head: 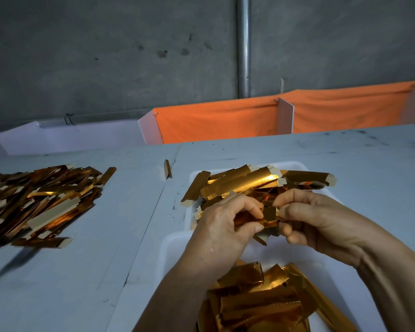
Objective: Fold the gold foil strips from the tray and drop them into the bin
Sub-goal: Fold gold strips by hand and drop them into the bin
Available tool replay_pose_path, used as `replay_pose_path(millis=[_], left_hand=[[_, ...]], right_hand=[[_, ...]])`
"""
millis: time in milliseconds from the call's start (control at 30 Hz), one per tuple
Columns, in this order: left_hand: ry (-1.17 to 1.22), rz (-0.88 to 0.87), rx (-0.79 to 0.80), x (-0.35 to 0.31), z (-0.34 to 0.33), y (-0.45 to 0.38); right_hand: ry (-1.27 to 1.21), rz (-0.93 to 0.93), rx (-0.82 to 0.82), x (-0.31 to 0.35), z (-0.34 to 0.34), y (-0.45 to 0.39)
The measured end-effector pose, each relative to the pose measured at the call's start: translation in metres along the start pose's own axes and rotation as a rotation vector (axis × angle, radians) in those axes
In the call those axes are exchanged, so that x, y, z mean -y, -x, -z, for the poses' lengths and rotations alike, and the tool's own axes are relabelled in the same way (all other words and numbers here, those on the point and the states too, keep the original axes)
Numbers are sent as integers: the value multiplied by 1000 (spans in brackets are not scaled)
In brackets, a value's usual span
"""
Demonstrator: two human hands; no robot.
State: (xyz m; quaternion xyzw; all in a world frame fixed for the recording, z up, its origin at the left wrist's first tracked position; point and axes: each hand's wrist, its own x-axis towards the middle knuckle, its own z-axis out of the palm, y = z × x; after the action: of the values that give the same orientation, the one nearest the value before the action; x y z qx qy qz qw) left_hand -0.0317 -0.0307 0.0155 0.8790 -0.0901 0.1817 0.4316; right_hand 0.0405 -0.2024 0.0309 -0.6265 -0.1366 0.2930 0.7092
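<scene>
Gold foil strip [268,218]: one strip is held in the air between the two hands, above the near edge of the tray; it is shiny gold, creased, with pale card colour on its inner side.
Counts: one tray, one bin, two hands, one big loose pile, one single strip apart; the strips in the heaps are too many to count.
Left hand [222,230]: the grip is closed on the left part of the strip, thumb and curled fingers pinching it.
Right hand [307,220]: the grip is closed on the right end of the strip, fingertips pinching it, the other fingers curled below.
Tray [295,165]: white, shallow, on the surface; a heap of long flat strips [249,182] lies in it, some ends reaching over its rim.
Bin [164,255]: white, nearer to the person than the tray, just beside it; folded gold pieces [261,300] lie inside.
In the way: both hands and forearms cover the near part of the tray and part of the bin.
Loose pile [38,200]: many gold strips on the surface, well to the left of the tray.
Single strip [167,169]: it stands on its edge just left of the tray's far corner.
Orange cloth [225,121]: it hangs behind the surface, beyond the tray, on white panels.
Wall [106,56]: grey concrete with one metal pipe [243,46], behind the cloth.
</scene>
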Motion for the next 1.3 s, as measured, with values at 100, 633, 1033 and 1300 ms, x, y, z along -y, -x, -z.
replay_pose_path(millis=[100,633,1033,1300], left_hand=[[0,8,2,0,0,0],[-61,-208,10,3,3,-1],[240,-163,-20,7,3,-3],[345,-92,-44,4,2,-3]], right_hand=[[-15,-14,0,0,1,0],[-19,33,26,0,0,1],[-126,125,81,-2,-2,-1],[-96,-39,126,-5,-6,-1]])
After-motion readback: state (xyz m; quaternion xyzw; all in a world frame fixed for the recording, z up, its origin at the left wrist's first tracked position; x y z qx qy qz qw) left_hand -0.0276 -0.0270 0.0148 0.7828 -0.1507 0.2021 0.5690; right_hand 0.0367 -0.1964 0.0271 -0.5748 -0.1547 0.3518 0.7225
